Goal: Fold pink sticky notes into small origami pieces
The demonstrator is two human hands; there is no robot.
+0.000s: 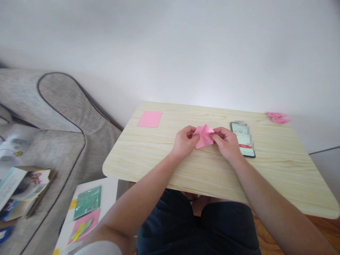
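Observation:
A sheet of pink origami paper (204, 137), creased with folds fanning out from its middle, is held up just over the table. My left hand (185, 141) pinches its left edge between thumb and fingers. On the opposite edge, my right hand (226, 141) grips it the same way. Close beside my right hand lies a phone (244, 141) with its screen lit. A flat pink stack or sheet of square paper (149, 119) rests at the table's far left. Folded pink paper pieces (278, 117) sit at the far right corner.
The pale wood table (276, 180) stands against a white wall. To the left is a grey sofa (61, 102) with an opened cardboard box (32, 187) on it. A low white surface beside my left arm carries a green packet (87, 202) and pink paper (91, 219).

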